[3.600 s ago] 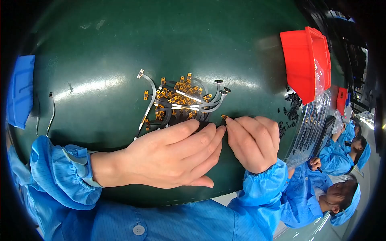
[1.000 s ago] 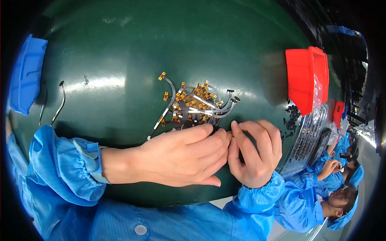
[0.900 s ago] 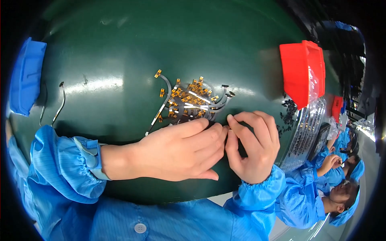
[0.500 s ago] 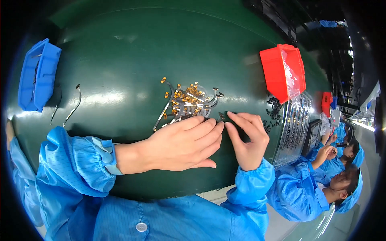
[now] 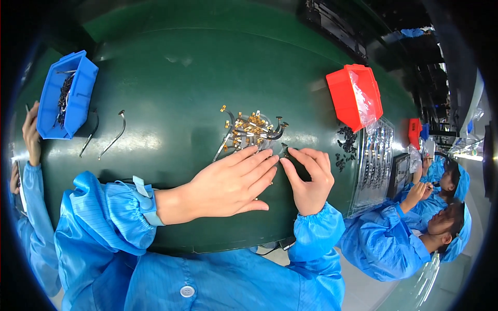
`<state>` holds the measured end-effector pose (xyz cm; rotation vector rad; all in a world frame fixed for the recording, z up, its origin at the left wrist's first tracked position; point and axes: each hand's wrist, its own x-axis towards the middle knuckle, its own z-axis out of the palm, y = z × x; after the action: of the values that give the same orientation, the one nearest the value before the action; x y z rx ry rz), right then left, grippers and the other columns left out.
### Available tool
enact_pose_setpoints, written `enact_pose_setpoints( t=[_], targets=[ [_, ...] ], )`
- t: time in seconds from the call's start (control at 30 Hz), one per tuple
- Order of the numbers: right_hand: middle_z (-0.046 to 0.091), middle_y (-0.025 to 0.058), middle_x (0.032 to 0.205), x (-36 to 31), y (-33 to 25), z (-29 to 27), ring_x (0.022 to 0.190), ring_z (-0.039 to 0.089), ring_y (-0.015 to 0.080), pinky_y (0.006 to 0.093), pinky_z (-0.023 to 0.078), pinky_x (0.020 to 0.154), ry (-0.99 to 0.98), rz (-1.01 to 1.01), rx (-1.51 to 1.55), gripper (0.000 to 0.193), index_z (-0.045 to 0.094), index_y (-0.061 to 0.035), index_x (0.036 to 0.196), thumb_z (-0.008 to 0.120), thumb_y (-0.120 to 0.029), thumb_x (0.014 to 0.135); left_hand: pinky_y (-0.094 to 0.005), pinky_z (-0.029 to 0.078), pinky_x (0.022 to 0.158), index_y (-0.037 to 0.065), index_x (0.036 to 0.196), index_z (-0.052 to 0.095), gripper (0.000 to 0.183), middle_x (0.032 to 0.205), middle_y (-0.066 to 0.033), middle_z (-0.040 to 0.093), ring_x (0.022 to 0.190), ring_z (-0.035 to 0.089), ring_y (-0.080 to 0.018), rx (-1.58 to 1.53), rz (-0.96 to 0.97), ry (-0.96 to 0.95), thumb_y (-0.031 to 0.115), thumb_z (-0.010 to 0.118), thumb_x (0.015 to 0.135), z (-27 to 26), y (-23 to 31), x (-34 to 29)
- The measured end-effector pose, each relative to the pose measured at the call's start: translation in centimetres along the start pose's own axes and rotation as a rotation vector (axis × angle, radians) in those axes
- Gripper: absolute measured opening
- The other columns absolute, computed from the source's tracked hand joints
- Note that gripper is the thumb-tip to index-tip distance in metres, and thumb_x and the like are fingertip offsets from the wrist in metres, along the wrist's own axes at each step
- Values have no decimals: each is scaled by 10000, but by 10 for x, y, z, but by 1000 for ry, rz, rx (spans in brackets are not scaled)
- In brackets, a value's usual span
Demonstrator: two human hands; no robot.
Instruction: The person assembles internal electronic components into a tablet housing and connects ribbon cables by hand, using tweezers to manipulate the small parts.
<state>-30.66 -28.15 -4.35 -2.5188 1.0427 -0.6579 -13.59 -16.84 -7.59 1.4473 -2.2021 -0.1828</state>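
My left hand (image 5: 220,184) lies almost flat, palm down, its fingers stretched over the near side of a pile of thin flex cables (image 5: 254,129) with gold-coloured ends and dark connectors. Whatever is under its palm is hidden. At the right of the pile, my right hand (image 5: 311,179) has thumb and index finger bent toward each other with a small gap between the tips. A small dark connector (image 5: 284,148) sits at these tips, close to my left fingertips. I see no firm grip on it.
A blue bin (image 5: 85,103) with dark parts stands at the left, near two loose cables (image 5: 115,136). At the right are a red bin (image 5: 337,93) holding plastic bags, scattered black pieces (image 5: 346,142) and a clear tray (image 5: 374,166). People in blue work on both sides.
The view has shifted slightly, so the bins and cables sit elsewhere in the picture. Both hands keep nearly the same pose beside the pile. At the left, another person's hand has come into view.
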Motion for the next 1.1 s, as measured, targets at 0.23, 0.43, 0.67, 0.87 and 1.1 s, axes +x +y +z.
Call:
enact_pose_setpoints(
  t=[0.23, 0.43, 0.67, 0.87, 1.1],
  targets=[
    [646, 95, 893, 3, 0, 5, 822, 596, 253, 350, 492, 722, -10, 93, 59, 175, 731, -40, 898, 784, -10, 734, -470, 282, 1164, -1, 1309, 539, 683, 1461, -173, 448, 1390, 386, -314, -30, 2, 11, 521, 579, 871, -1, -1, 0],
    [644, 105, 1064, 22, 7, 7, 951, 596, 284, 381, 479, 854, -7, -129, -39, 284, 706, -58, 1078, 729, -26, 797, -495, 225, 1176, -25, 1433, 402, 789, 1530, -192, 345, 1441, 298, -336, -69, -219, 26, 509, 570, 878, -11, -13, 2],
    [445, 114, 1491, 22, 16, 3, 1404, 391, 263, 468, 277, 1152, -420, -306, -168, 546, 480, -53, 1416, 627, -174, 904, -507, 213, 1176, -14, 1461, 366, 803, 1536, -169, 347, 1447, 289, -331, -74, -208, 68, 563, 509, 922, -6, -29, 11],
    [454, 83, 1488, 22, 16, -5, 1390, 410, 247, 475, 284, 1150, -445, -322, -314, 561, 471, -57, 1423, 637, -166, 898, -488, 211, 1184, 22, 1439, 421, 733, 1517, -134, 392, 1437, 318, -298, -80, -171, 22, 558, 488, 944, -8, -46, 11],
    [483, 79, 1465, 7, 26, -23, 1371, 437, 255, 470, 321, 1134, -422, -269, -320, 545, 497, -61, 1407, 645, -127, 886, -476, 208, 1187, 32, 1442, 421, 716, 1518, -122, 396, 1444, 309, -290, -96, -125, -53, 544, 488, 946, -20, -58, 7]
  ],
)
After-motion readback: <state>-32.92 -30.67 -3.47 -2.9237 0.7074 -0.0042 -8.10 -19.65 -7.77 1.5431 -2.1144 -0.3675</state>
